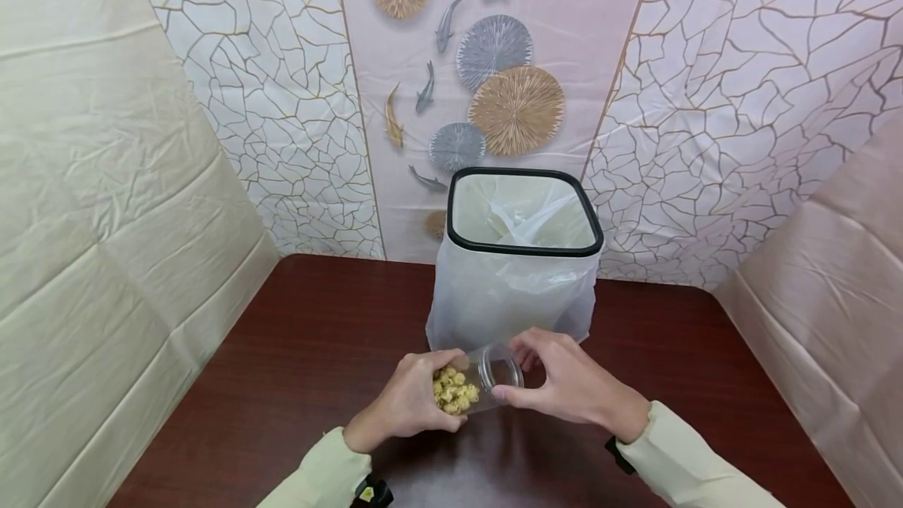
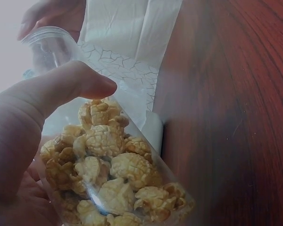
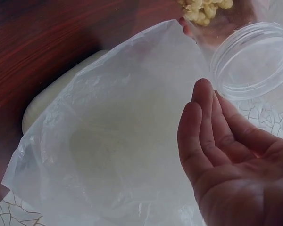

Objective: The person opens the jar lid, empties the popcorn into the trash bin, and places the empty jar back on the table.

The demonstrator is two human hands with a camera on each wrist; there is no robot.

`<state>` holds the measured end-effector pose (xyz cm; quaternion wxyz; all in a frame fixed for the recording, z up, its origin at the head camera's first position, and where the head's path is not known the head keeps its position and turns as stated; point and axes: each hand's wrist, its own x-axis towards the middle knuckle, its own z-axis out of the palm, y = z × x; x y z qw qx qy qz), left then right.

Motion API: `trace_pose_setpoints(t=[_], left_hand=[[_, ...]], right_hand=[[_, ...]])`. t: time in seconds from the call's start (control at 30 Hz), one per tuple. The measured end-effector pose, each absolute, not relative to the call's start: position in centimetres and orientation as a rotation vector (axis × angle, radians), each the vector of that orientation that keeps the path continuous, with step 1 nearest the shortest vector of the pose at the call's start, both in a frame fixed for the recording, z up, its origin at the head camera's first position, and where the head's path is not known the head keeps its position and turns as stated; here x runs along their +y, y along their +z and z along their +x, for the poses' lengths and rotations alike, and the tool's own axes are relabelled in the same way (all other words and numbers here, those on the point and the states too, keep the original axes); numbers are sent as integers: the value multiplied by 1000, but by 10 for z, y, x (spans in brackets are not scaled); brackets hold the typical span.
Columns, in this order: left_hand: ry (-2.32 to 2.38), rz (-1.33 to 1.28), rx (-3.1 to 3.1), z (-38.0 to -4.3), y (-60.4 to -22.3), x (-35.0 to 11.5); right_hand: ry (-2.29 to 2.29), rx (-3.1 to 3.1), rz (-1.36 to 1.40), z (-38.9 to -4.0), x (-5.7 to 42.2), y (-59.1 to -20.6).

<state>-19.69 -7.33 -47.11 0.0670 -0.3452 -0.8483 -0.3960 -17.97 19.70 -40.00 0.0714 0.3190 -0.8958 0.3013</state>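
My left hand (image 1: 416, 398) grips a clear plastic jar (image 1: 483, 371) round its body, with the thumb laid across the side in the left wrist view. Yellow popcorn (image 2: 118, 174) fills the lower part of the jar. Tilted on its side, the jar points its round, ridged mouth (image 3: 250, 61) to the right. Close by that mouth is my right hand (image 1: 557, 382), its thumb near the rim in the head view. In the right wrist view its fingers (image 3: 203, 127) are gently bent, side by side, with nothing held in the palm.
A bin with a black rim (image 1: 525, 251) and a white plastic liner (image 1: 511, 296) stands at the back of the dark red-brown table (image 1: 317, 335), just beyond the hands. Patterned cloth (image 1: 282, 100) hangs behind it, and beige cloth (image 1: 92, 218) lines both sides.
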Motion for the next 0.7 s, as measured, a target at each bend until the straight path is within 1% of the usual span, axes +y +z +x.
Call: trace_pose_setpoints(t=[0.53, 0.7], left_hand=[[-1183, -1064, -2549, -197, -472, -72], [-1189, -1059, -2552, -197, -471, -71]], right_hand=[[780, -2578, 1281, -180, 207, -391], [755, -2583, 1268, -178, 208, -388]])
